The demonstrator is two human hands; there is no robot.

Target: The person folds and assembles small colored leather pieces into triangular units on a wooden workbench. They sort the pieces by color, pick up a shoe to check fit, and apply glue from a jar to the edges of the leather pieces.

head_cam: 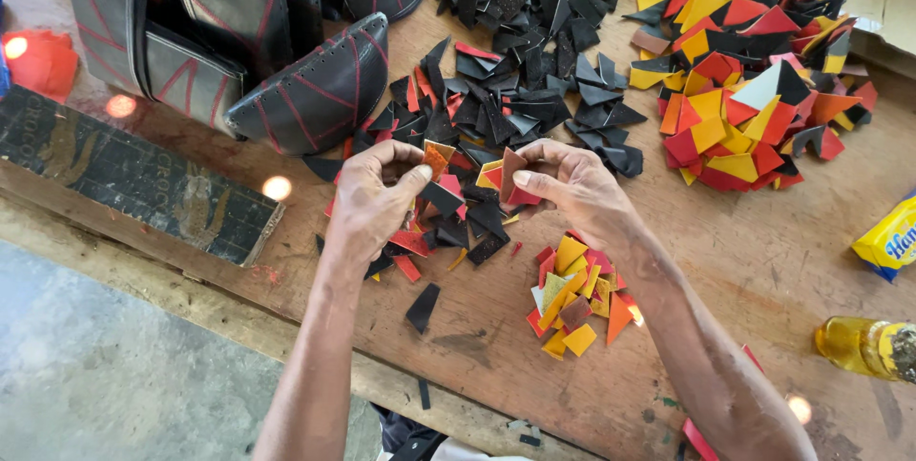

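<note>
From my remote seat I saw the left hand [374,196] pinching a small orange-brown leather piece [438,157] between thumb and forefinger, while the right hand [571,189] gripped a little stack of cut pieces [508,178], red, yellow and brown; how many lay in that stack I could not tell, as the fingers covered most of it. Both hands hovered over the middle of the wooden bench [763,251], above the near fringe of a heap of black pieces [520,89] mixed with a few red ones. Just beside the right wrist, toward the near edge, lay a small pile of yellow, orange and red pieces [572,299]. A larger multicoloured pile [744,79] sat toward the far right corner, its top cut off by the frame. At the far left, stitched black leather panels with red lines [239,41] were cropped, so their full shape stayed unclear. A dark printed box [134,184] rested along the near left edge. At the right edge a yellow bottle [863,346] and a yellow packet [887,237] showed only in part, and bright blurred light spots hid small patches of the bench
</note>
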